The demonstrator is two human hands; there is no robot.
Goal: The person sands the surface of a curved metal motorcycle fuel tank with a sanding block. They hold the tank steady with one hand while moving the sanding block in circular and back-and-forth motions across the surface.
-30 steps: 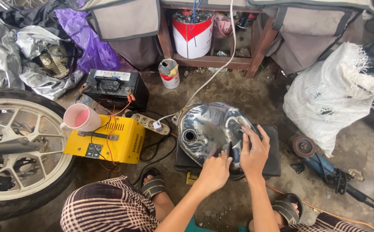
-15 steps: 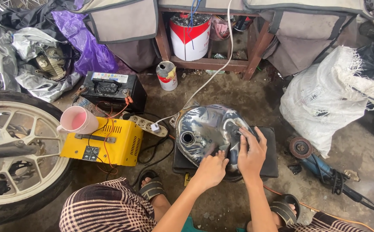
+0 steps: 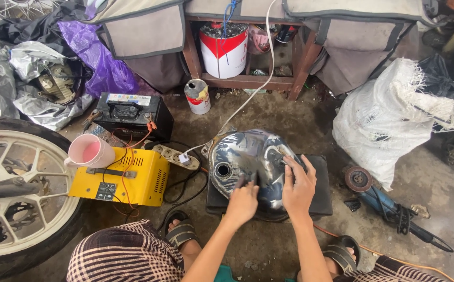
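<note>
A shiny bare-metal motorcycle fuel tank [image 3: 237, 151] with a round filler hole lies on a black cushion [image 3: 321, 206] on the concrete floor in front of me. My left hand [image 3: 242, 201] rests on the tank's near side. Its fingers are curled around a small dark piece that I cannot identify. My right hand [image 3: 299, 187] lies flat on the tank's right side with its fingers spread, the fingertips on a dark patch of the surface. My knees and sandalled feet frame the bottom of the view.
A yellow battery charger [image 3: 127, 180] with a pink cup [image 3: 90, 151] on it stands to the left. Nearby are a black battery [image 3: 130, 112], a power strip [image 3: 177, 155] and a motorcycle wheel [image 3: 13, 188]. An angle grinder [image 3: 378, 198] and a white sack [image 3: 388, 120] lie to the right. Paint cans stand by the wooden bench.
Both hands stay on the tank. My left hand has crept slightly up its near side, and my right hand has shifted a little on the right side.
</note>
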